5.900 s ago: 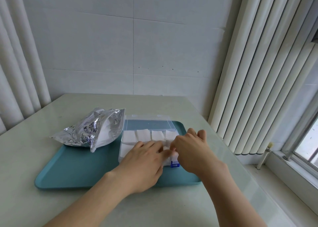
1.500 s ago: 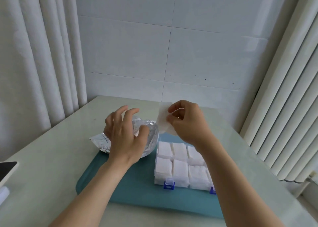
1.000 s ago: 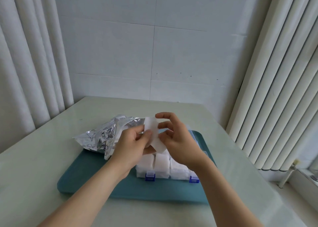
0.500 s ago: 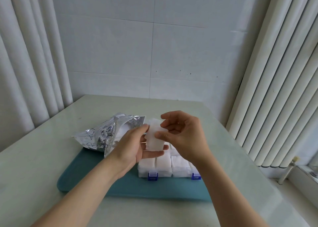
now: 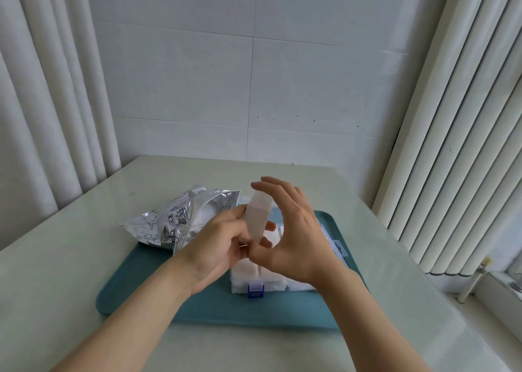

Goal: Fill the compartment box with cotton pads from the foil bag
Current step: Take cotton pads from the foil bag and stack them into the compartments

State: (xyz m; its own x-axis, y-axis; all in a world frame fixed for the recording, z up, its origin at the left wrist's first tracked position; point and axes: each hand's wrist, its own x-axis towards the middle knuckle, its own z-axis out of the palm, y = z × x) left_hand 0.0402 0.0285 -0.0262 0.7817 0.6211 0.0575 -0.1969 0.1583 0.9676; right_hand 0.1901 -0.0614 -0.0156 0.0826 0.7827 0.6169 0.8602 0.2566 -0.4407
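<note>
Both hands meet above the clear compartment box, which sits on a teal tray. My left hand grips the lower part of an upright stack of white cotton pads. My right hand pinches the stack's bottom with the thumb and touches its top with a fingertip. The box's near compartments are packed with white pads, and a blue latch shows at its front. The silver foil bag lies open at the tray's back left, with white pads visible in its mouth.
The tray rests on a pale table against a tiled wall. White curtains hang at the left, vertical blinds at the right. The table's right edge drops toward a window sill.
After taking a pad stack out by the bag, my hands brought it over the box. In the last half second the stack turned upright and my right fingers spread along it.
</note>
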